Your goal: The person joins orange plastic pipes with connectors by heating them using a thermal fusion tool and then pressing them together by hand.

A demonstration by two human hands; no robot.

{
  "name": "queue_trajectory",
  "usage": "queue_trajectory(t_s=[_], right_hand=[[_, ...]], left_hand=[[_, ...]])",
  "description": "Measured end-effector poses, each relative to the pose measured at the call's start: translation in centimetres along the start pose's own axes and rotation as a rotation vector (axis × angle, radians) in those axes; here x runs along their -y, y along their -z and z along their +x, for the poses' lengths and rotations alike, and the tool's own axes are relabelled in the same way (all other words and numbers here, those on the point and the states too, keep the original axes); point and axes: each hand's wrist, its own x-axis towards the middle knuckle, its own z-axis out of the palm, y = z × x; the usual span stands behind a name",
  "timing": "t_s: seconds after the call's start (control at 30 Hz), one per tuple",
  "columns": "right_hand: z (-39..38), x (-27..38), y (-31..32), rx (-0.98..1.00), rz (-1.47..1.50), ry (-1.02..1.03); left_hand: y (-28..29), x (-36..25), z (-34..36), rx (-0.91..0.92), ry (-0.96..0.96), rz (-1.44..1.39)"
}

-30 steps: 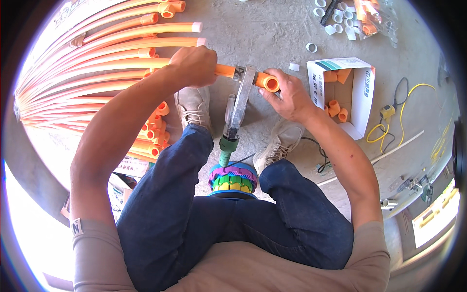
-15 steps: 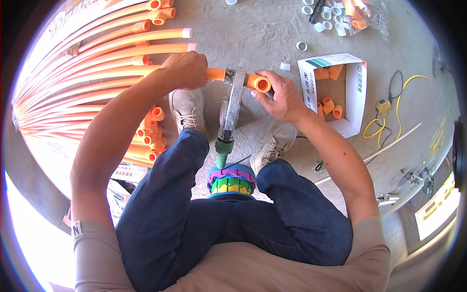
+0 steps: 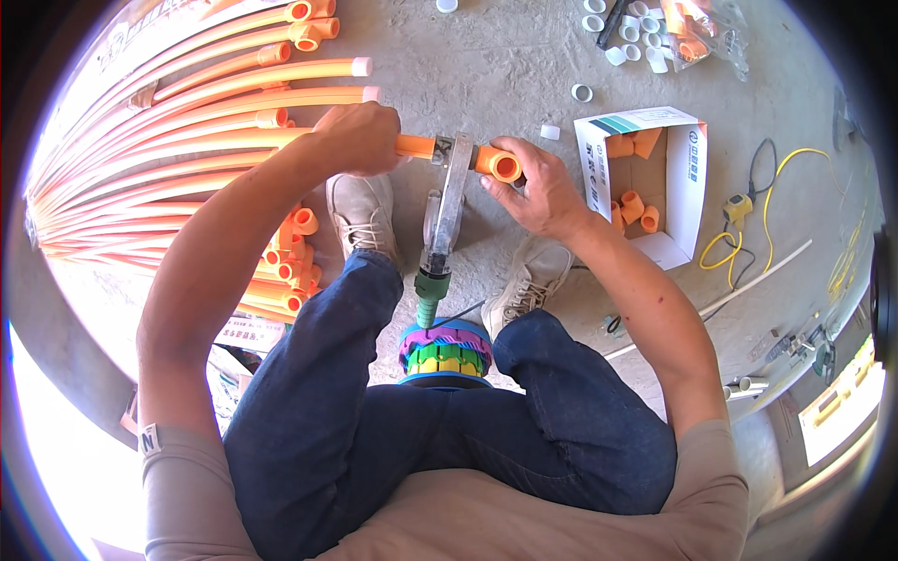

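My left hand (image 3: 357, 138) is wrapped round an orange plastic pipe (image 3: 414, 146), whose end meets the near-left face of a pipe welding machine (image 3: 453, 187) with a flat metal heating plate and green handle. On the other side of the plate, my right hand (image 3: 541, 185) grips an orange tee fitting (image 3: 503, 166), its round opening turned up toward me. Pipe and fitting sit in line, pressed to opposite sides of the plate. The machine stands upright between my shoes. How deep the pipe and fitting reach onto the heating sockets is hidden.
Long orange pipes (image 3: 168, 140) fan out at left, with orange fittings (image 3: 295, 266) beside them. A white carton (image 3: 693, 187) holding orange fittings stands at right. White caps (image 3: 645, 28) lie at the far right. A yellow cable (image 3: 716, 248) and a thin white pipe (image 3: 758, 278) lie beyond my right arm.
Almost nothing differs. Both hands keep their hold on the pipe and the tee fitting at the heating plate; the whole view has shifted very slightly.
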Motion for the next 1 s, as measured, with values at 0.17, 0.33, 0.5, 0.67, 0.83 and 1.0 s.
queue_trajectory(t_s=[0.17, 0.33, 0.5, 0.67, 0.83, 1.0], right_hand=[[0.08, 0.13, 0.18, 0.011, -0.014, -0.009], [0.12, 0.3, 0.37, 0.027, -0.018, -0.029], [0.17, 0.18, 0.37, 0.032, -0.012, -0.025], [0.17, 0.2, 0.4, 0.058, -0.023, -0.055], [0.26, 0.29, 0.44, 0.048, -0.021, -0.045], [0.23, 0.27, 0.43, 0.046, -0.021, -0.052]], left_hand=[[0.1, 0.0, 0.05, 0.023, 0.005, 0.0], [0.19, -0.04, 0.1, 0.028, 0.002, 0.01], [0.09, 0.09, 0.11, 0.017, -0.01, 0.007], [0.32, -0.06, -0.04, 0.03, -0.005, -0.008], [0.19, 0.14, 0.02, 0.017, -0.014, -0.014], [0.14, 0.22, 0.1, 0.014, -0.029, -0.018]])
